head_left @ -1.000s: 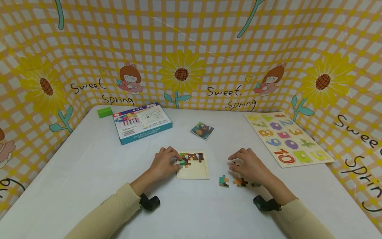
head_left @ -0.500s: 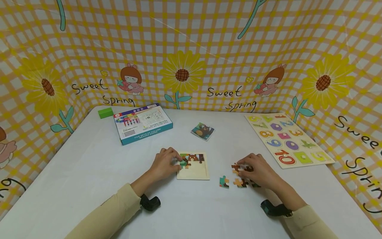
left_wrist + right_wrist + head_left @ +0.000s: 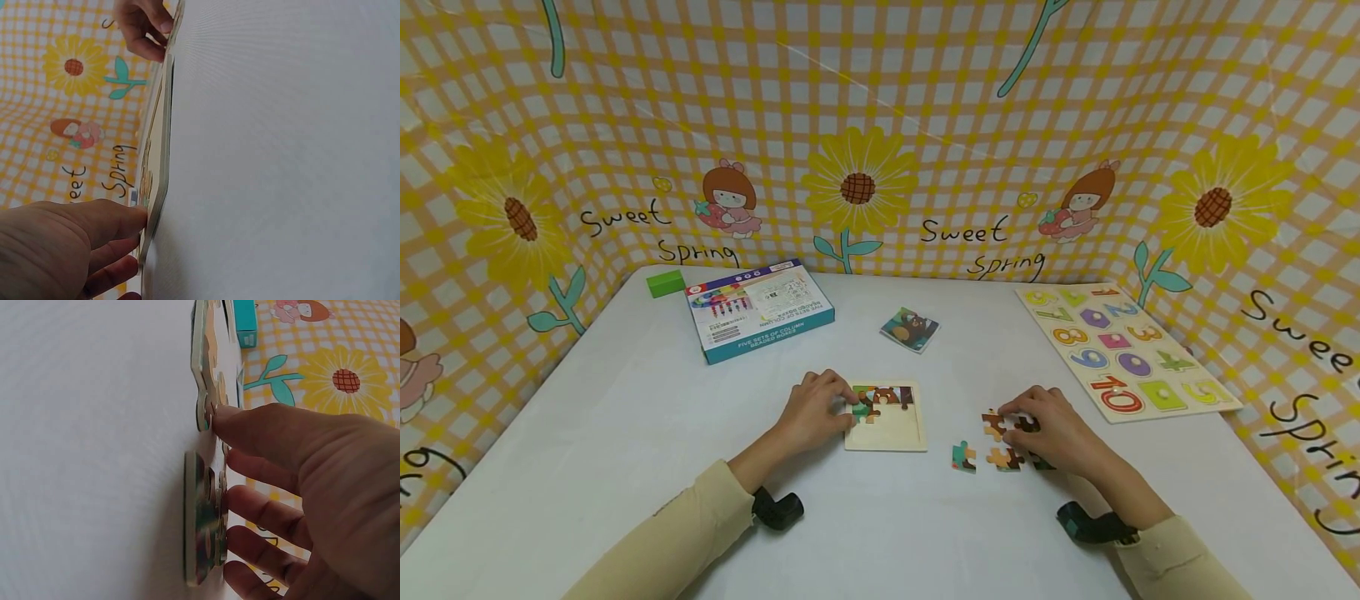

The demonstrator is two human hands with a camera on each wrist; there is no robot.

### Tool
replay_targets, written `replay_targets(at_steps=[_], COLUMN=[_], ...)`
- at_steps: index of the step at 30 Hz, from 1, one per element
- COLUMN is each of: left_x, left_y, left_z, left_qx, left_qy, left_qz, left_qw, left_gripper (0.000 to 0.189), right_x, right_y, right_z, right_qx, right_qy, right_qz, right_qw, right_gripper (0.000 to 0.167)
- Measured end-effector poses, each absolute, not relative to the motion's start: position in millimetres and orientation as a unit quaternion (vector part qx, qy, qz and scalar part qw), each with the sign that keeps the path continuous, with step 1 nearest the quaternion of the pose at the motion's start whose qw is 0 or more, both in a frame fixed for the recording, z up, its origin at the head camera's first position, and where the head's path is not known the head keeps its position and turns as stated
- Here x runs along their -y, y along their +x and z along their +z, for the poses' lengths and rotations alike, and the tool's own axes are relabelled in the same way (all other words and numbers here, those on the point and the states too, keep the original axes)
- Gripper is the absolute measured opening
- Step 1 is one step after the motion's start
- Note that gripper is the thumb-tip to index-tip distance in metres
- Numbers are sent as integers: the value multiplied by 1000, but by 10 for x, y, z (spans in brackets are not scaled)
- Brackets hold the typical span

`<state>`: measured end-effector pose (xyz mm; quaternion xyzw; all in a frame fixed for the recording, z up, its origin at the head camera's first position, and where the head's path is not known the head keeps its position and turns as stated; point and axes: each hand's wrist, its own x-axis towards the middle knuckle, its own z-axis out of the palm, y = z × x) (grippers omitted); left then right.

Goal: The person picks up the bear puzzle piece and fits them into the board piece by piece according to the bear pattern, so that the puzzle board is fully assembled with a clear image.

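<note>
- Your L hand (image 3: 816, 408): fingers grip puzzle tray (image 3: 895, 431) at its L edge; tray lies between hands, part-filled.
- Your R hand (image 3: 1054, 429): over loose puzzle pcs (image 3: 1004, 459), R of tray; thumb touches one; can't tell if fingers grasp it.
- Far L: box (image 3: 760, 308). Far R: number board (image 3: 1110, 357).

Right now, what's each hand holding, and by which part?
Left hand: the board, by its left edge. Right hand: at loose pieces; can't tell if it grips one.

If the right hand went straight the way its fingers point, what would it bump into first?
Probably the brown puzzle piece, just ahead of the right hand. They may already be touching; the picture doesn't show depth clearly.
</note>
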<state>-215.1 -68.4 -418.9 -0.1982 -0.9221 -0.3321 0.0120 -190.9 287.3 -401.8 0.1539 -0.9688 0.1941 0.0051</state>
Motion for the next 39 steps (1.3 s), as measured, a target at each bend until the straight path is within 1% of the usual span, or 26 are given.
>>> replay_targets(at_steps=[4, 10, 17, 26, 34, 39], left_x=[683, 683, 679, 681, 675, 676], left_y=[-2134, -2144, -2160, -2156, -2159, -2153], left_z=[-4176, -4173, -4188, -4179, -4174, -4163], left_qx=[922, 922, 926, 924, 925, 925], left_qy=[-205, -191, -189, -189, -187, -185], left_qz=[-329, -336, -327, -332, -332, -332], left_qw=[21, 0, -4, -1, -2, -5], left_gripper=[14, 16, 16, 16, 16, 16], right_x=[-2883, -2889, -2895, -2870, -2753, -2612], right_y=[-1901, -1900, -1900, -1902, -1921, -1957], right_z=[-4026, -4033, -4042, -4001, -3939, -3902], right_qx=[968, 967, 968, 967, 963, 961], right_qy=[158, 161, 159, 155, 173, 175], right_qz=[194, 195, 192, 200, 207, 211], right_qw=[12, 18, 19, 16, 26, 27], right_gripper=[26, 24, 23, 26, 23, 24])
